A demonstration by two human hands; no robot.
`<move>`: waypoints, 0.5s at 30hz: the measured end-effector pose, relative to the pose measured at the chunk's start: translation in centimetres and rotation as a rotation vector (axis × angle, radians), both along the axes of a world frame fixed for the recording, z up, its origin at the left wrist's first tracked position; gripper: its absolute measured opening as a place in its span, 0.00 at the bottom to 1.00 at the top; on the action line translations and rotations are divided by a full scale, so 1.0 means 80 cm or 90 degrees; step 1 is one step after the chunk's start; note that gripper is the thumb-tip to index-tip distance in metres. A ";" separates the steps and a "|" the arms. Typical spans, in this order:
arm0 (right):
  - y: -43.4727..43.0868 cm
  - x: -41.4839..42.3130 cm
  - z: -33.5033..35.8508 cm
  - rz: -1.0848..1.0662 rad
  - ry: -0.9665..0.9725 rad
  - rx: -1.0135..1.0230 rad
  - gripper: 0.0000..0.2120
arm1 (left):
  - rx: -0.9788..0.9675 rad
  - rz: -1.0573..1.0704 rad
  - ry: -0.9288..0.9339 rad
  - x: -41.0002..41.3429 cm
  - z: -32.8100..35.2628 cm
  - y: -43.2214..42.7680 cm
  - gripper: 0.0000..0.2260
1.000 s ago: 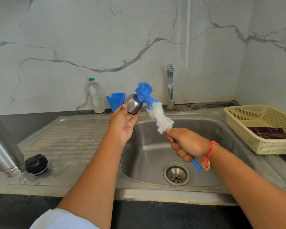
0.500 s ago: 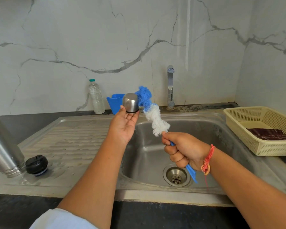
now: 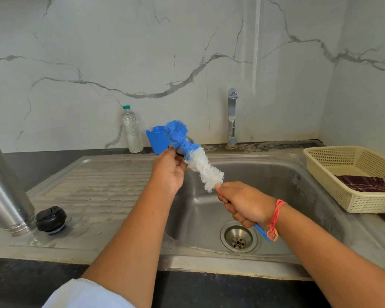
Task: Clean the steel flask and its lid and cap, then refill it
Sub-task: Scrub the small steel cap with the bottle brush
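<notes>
My left hand (image 3: 169, 168) holds the small steel cap (image 3: 189, 139) above the sink's left rim; the cap is almost wholly hidden behind the brush head. My right hand (image 3: 245, 202) grips the blue handle of the bottle brush (image 3: 192, 153), whose blue and white bristles lie across the cap. The steel flask (image 3: 5, 192) stands mouth down on the draining board at the far left. Its black lid (image 3: 51, 219) sits beside it on the wet board.
The steel sink (image 3: 298, 187) with its drain (image 3: 238, 238) lies under my hands, the tap (image 3: 232, 117) behind it. A plastic water bottle (image 3: 132, 130) and a blue cup (image 3: 157, 140) stand at the wall. A cream basket (image 3: 351, 174) holding a dark cloth sits at right.
The brush head has moved over the cap, which was plainly visible half a second ago and is now mostly covered. My right hand shifted slightly right.
</notes>
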State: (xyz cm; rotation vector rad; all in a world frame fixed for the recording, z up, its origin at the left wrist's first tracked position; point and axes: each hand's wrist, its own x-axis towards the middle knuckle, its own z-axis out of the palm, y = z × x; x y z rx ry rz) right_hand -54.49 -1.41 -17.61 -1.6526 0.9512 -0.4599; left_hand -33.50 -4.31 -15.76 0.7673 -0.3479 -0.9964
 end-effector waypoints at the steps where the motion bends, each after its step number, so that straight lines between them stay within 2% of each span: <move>1: 0.000 0.000 -0.001 -0.004 0.011 -0.026 0.18 | 0.001 0.000 -0.004 0.002 0.000 0.001 0.12; 5: -0.007 0.000 0.001 -0.035 0.037 -0.106 0.17 | 0.011 -0.035 -0.074 -0.007 -0.005 0.002 0.09; 11: -0.004 -0.003 0.002 -0.065 -0.039 -0.031 0.18 | 0.020 0.026 -0.044 0.004 -0.004 0.001 0.10; 15: -0.005 -0.006 0.002 -0.033 -0.033 0.000 0.19 | 0.017 0.041 -0.028 0.011 -0.001 0.003 0.05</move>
